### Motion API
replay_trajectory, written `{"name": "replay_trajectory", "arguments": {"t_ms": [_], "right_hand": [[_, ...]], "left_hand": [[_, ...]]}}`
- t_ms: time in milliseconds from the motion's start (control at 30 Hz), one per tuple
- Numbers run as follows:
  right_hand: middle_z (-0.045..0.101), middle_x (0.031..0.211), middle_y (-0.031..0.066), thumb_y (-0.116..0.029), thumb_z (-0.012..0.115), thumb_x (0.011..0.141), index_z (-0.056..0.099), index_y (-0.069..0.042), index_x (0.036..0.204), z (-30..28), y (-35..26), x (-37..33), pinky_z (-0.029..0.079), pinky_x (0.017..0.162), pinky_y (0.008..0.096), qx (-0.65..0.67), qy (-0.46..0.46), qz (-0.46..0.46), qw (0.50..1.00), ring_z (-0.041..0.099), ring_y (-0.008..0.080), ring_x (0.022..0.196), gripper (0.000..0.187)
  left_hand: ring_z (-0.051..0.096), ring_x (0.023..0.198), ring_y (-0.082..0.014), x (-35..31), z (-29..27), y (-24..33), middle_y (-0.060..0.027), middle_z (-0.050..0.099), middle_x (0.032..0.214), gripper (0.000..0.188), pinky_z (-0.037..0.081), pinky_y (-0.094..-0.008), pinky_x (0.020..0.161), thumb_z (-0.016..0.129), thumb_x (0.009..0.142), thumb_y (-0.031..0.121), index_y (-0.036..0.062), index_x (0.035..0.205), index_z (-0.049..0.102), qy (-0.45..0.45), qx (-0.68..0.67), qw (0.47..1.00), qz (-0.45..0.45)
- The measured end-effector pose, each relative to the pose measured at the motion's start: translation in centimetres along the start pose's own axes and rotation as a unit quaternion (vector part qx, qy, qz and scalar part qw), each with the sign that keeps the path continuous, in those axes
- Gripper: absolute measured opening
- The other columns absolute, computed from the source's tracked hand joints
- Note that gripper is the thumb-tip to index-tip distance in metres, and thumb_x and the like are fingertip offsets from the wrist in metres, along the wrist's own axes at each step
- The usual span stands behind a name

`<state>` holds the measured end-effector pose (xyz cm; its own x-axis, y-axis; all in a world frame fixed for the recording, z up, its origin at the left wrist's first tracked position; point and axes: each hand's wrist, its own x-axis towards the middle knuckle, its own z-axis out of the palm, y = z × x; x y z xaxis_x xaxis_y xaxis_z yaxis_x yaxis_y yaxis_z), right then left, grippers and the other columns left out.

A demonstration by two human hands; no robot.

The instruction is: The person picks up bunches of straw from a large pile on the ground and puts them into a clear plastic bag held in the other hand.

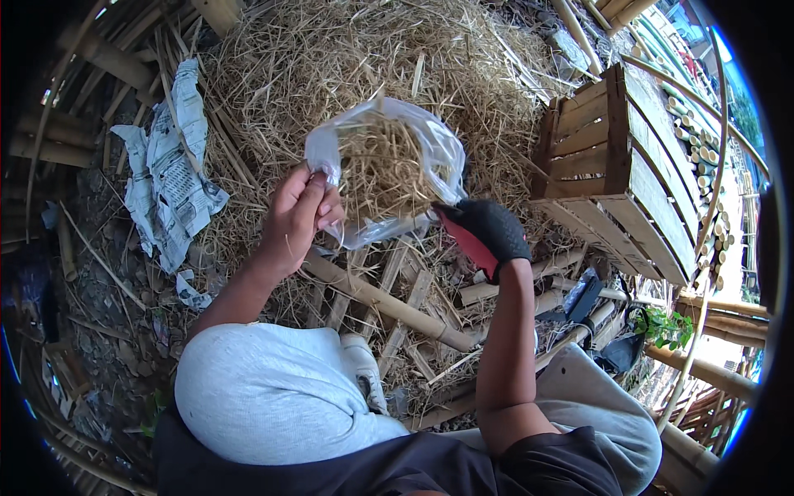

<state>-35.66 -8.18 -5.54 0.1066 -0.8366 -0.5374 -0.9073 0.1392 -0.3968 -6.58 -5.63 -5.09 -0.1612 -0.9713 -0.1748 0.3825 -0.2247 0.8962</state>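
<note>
A clear plastic bag hangs with its mouth up between my two hands, and dry straw fills what shows of its inside. My bare left hand pinches the bag's left rim between thumb and fingers. On the other side, my right hand, in a black and red glove, grips the lower right rim; its fingertips are partly hidden by the plastic. Beyond and beneath the bag spreads a large heap of loose straw.
A slatted wooden crate stands to the right, near stacked cut bamboo poles. Torn newspaper lies at the left. Bamboo pieces cross the ground before my knees. A dark flat object rests by my right forearm.
</note>
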Motion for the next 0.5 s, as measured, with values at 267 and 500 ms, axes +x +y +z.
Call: {"name": "replay_trajectory", "arguments": {"t_ms": [267, 500], "right_hand": [[0.071, 0.074, 0.0159, -0.043, 0.058, 0.093, 0.075, -0.012, 0.074, 1.0, -9.3, -1.6, 0.053, 0.063, 0.0447, -0.109, 0.240, -0.131, 0.956, 0.071, 0.0341, 0.071, 0.040], [0.069, 0.069, 0.0141, -0.027, 0.070, 0.076, 0.074, -0.011, 0.068, 3.4, -13.0, -2.6, 0.051, 0.057, 0.0424, -0.083, 0.226, -0.230, 0.943, 0.071, 0.0317, 0.065, 0.018]], "left_hand": [[0.034, 0.062, -0.0067, -0.9, 0.4, -1.5, -0.0001, 0.040, 0.076, 0.009, 0.035, -0.0240, 0.058, 0.038, 0.109, 0.014, 0.0078, 0.104, 0.043, -0.059, 0.008, 0.998, -0.029], [0.041, 0.066, -0.0055, -1.0, -0.1, -1.7, 0.0016, 0.044, 0.078, 0.014, 0.042, -0.0227, 0.059, 0.039, 0.110, 0.021, 0.0083, 0.105, 0.043, -0.020, 0.105, 0.994, -0.019]]}}
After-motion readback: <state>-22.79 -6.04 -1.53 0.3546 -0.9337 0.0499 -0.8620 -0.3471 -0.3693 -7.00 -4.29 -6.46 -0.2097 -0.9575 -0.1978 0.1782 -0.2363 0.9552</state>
